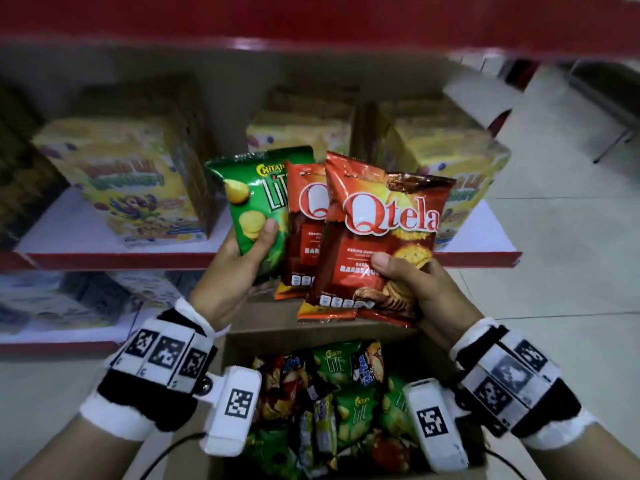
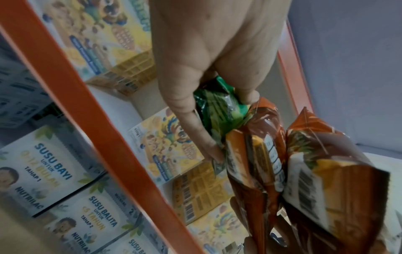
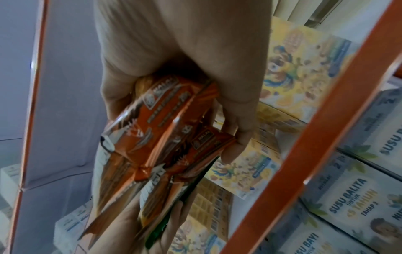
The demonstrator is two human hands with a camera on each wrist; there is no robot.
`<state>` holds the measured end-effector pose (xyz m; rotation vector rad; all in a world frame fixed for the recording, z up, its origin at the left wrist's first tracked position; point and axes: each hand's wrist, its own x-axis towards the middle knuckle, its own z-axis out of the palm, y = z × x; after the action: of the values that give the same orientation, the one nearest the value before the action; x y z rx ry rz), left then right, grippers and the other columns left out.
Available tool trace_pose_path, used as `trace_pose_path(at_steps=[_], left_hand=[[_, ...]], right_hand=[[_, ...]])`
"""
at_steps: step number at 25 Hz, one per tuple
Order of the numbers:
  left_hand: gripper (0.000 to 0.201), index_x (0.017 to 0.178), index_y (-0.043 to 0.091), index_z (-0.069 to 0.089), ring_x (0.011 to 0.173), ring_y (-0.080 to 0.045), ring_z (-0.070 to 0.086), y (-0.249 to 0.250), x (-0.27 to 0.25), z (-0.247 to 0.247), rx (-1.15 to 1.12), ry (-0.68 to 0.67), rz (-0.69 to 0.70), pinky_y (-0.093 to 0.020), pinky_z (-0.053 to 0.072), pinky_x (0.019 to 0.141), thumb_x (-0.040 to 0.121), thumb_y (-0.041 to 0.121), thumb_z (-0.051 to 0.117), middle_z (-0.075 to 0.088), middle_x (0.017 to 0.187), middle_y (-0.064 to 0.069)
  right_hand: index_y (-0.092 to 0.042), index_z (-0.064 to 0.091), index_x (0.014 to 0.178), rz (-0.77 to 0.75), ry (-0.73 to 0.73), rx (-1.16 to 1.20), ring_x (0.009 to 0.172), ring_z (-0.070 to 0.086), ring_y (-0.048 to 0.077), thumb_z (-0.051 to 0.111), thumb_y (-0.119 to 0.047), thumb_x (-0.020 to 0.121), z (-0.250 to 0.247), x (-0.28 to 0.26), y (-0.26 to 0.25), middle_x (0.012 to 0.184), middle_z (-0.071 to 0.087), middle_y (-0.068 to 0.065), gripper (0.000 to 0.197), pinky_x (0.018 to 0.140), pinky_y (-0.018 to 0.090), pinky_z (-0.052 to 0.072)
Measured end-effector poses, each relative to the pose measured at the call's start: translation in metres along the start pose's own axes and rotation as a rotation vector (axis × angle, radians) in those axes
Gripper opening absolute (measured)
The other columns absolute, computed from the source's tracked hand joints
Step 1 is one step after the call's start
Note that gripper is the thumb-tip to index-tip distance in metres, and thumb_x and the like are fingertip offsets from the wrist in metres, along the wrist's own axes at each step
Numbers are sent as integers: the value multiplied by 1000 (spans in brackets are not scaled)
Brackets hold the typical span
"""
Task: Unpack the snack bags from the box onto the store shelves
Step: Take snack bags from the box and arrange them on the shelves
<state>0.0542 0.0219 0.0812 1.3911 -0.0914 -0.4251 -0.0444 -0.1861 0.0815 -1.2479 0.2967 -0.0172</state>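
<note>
My left hand (image 1: 254, 239) grips a green Chitato Lite bag (image 1: 252, 202) by its lower half, thumb on the front. In my right hand (image 1: 394, 271) I hold a red Qtela bag (image 1: 388, 230) the same way. A second red Qtela bag (image 1: 304, 216) stands between them, overlapped by both; which hand carries it I cannot tell. All three are held upright in front of the white shelf (image 1: 69, 230). Below them the open cardboard box (image 1: 242, 344) holds several more snack bags (image 1: 346, 403). The left wrist view shows fingers (image 2: 195, 130) round the green bag (image 2: 219, 110).
Yellow cereal boxes (image 1: 138, 188) stand left and right (image 1: 450, 161) on the shelf, with bare shelf between them. A red shelf (image 1: 311, 22) runs overhead. The lower shelf carries white milk boxes (image 1: 52, 299). Tiled floor (image 1: 571, 271) lies to the right.
</note>
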Motion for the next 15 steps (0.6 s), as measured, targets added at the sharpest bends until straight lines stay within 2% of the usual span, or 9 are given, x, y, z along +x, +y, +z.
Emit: trace_pose_path(at_steps=[3, 7, 8, 11, 15], left_hand=[[62, 128, 24, 53, 107, -15, 66, 71, -30, 17, -21, 16, -52, -28, 58, 65, 73, 51, 56, 69, 117, 3], [57, 126, 29, 56, 105, -17, 67, 159, -67, 38, -61, 10, -133, -41, 55, 86, 74, 53, 57, 71, 114, 3], [56, 127, 30, 55, 105, -17, 67, 183, -76, 42, -71, 1, -141, -43, 55, 86, 75, 52, 57, 70, 115, 3], [53, 126, 32, 55, 103, -17, 68, 247, -98, 47, -98, -43, -134, -40, 59, 76, 76, 49, 59, 70, 115, 5], [45, 122, 33, 56, 92, -13, 71, 325, -114, 52, -116, -109, -74, -30, 58, 62, 78, 43, 58, 73, 106, 6]], right_hand=[[-15, 56, 122, 23, -18, -28, 93, 71, 27, 73, -24, 66, 19, -32, -76, 106, 73, 9, 59, 71, 31, 57], [-17, 56, 121, 46, -62, -68, 92, 72, 25, 81, -29, 59, 44, -70, -177, 105, 73, 7, 68, 68, 28, 57], [-17, 56, 120, 52, -75, -78, 92, 72, 25, 82, -32, 56, 50, -80, -203, 104, 73, 7, 71, 68, 27, 57], [-18, 57, 120, 51, -123, -119, 94, 71, 28, 88, -40, 49, 69, -105, -274, 106, 73, 9, 80, 69, 28, 57], [-22, 55, 122, 13, -139, -158, 96, 70, 28, 91, -48, 43, 99, -125, -346, 109, 72, 7, 90, 70, 30, 57]])
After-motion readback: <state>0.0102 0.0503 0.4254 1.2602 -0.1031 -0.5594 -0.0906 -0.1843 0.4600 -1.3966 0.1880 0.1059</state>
